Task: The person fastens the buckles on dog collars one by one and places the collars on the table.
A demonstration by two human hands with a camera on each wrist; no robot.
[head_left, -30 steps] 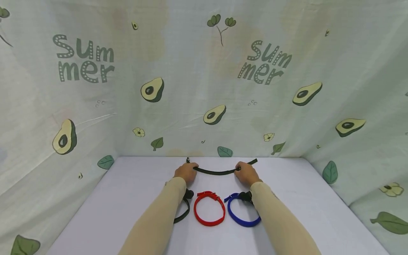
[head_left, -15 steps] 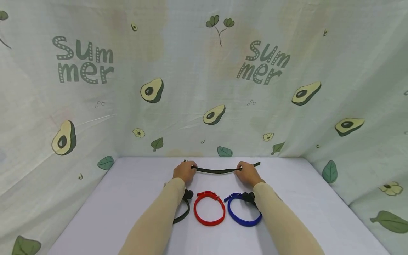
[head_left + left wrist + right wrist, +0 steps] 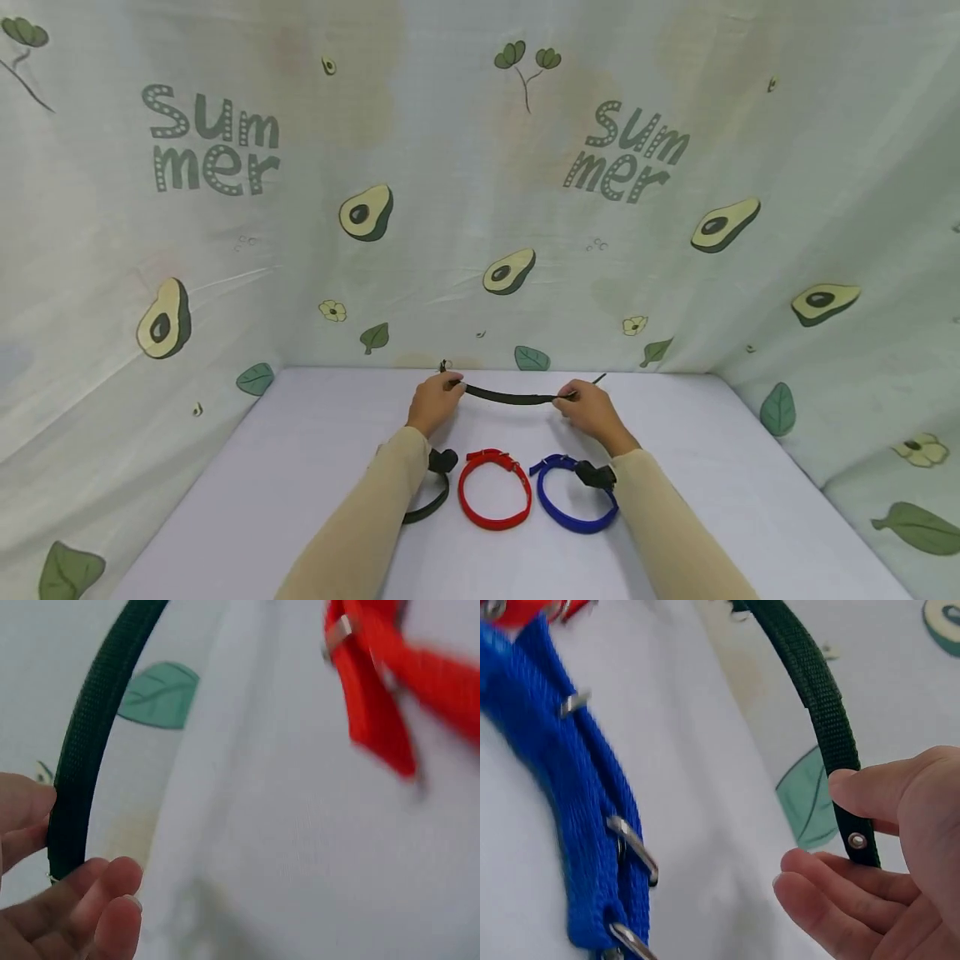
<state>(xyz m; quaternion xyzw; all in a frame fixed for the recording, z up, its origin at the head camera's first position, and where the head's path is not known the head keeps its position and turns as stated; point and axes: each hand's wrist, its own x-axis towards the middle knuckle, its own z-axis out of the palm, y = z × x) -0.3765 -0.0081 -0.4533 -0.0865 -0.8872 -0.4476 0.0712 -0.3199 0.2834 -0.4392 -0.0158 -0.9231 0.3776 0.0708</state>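
Observation:
A dark green webbing collar (image 3: 512, 399) is stretched in a shallow sag between my two hands, above the far part of the table. My left hand (image 3: 435, 403) pinches it near its buckle end, which sticks up past the fingers. Close to the other end, my right hand (image 3: 596, 412) pinches the strap, and a thin tip juts out beyond. In the right wrist view, a metal eyelet shows in the green strap (image 3: 825, 705) below the thumb. The left wrist view shows thumb and fingers on the strap (image 3: 94, 712), the other fingers loosely bent.
Nearer on the white table (image 3: 495, 575) lie a red collar (image 3: 491, 524), a blue collar (image 3: 573, 525) with metal buckle parts, and a dark collar (image 3: 431, 509) partly hidden by the left sleeve. A printed curtain (image 3: 450, 167) rises behind the table.
The left hand has risen slightly and the buckle end stands up again. My right hand has turned, so the strap's free tip looks edge-on. The collars on the table stay put.

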